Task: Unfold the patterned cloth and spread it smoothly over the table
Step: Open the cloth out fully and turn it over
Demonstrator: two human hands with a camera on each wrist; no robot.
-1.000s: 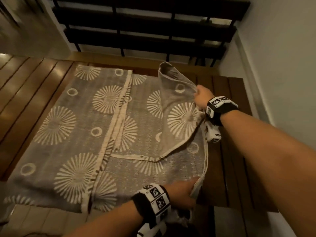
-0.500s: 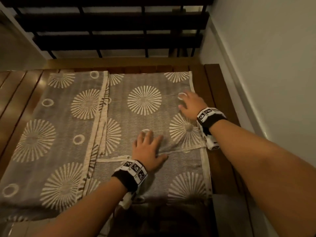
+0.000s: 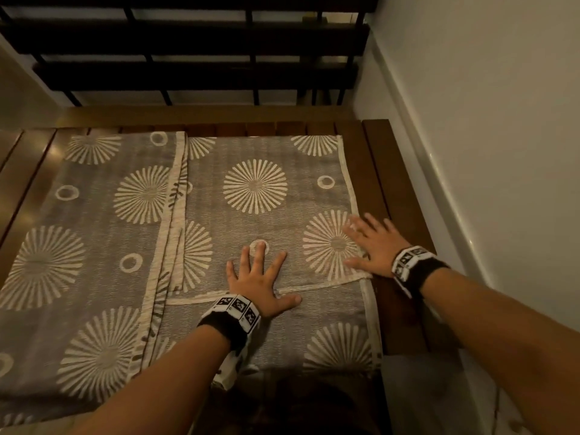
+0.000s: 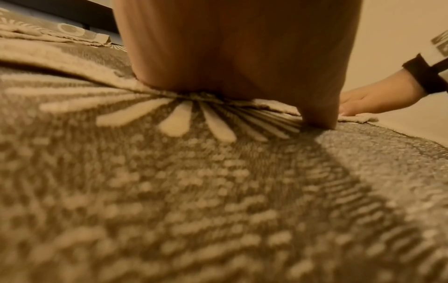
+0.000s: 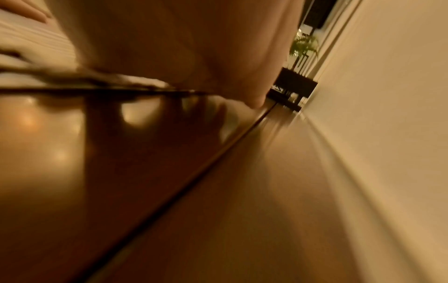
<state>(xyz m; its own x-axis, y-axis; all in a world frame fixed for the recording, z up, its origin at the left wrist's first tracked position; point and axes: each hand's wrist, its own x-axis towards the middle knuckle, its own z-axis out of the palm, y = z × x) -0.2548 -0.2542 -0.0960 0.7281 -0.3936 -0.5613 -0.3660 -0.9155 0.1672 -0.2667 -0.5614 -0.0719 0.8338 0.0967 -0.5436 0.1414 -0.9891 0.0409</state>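
The flap I had lifted a second ago now lies flat; my left hand and right hand press the cloth on the table, fingers spread. Several folds remain, so unfolding isn't finished.

A grey woven cloth patterned with cream sunbursts and rings, edged in a cream hem, lies flat on the dark brown slatted wooden table. It is only partly unfolded: a left panel overlaps the right one along a lengthwise hem, and a crosswise folded edge runs near the front. Its near edge hangs over the table's front
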